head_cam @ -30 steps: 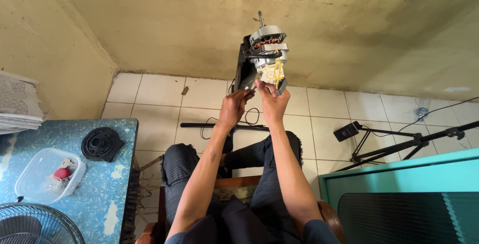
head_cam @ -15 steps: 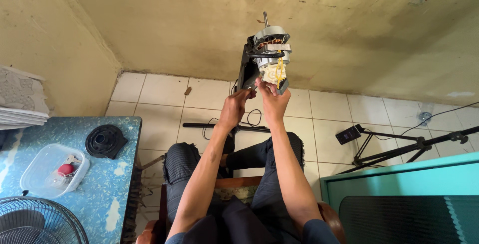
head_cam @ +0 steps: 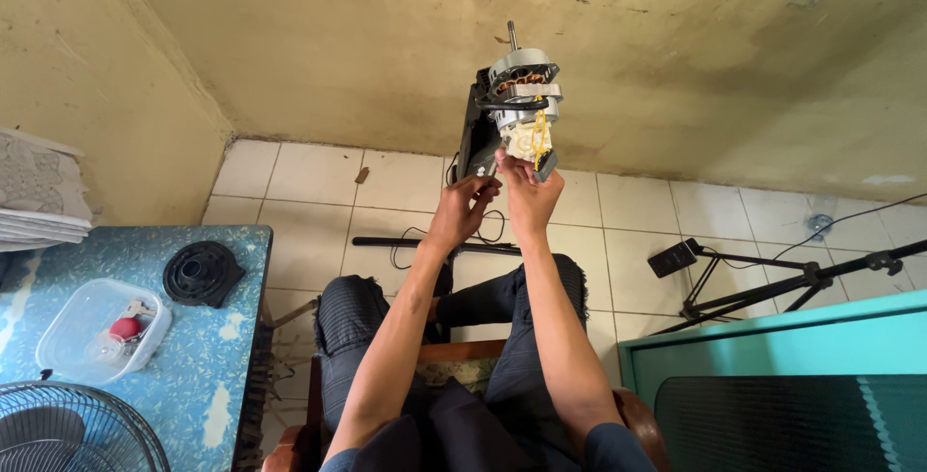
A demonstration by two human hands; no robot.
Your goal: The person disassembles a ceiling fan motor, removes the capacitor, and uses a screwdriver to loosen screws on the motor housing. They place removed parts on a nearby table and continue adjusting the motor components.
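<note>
Copper-wound fan motor (head_cam: pixel 521 110) is sitting right above both hands; left hand (head_cam: pixel 462 211) and right hand (head_cam: pixel 526 194) are gripping its underside, close together.

Home repair corner, tiled floor (head_cam: pixel 309 182), fan guard (head_cam: pixel 68 429)

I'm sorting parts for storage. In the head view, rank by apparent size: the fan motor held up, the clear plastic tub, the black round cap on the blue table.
1. Clear plastic tub, largest.
2. Grey fan motor with copper windings, though it sits farther away, so unsure.
3. Black round cap, smallest.
</note>
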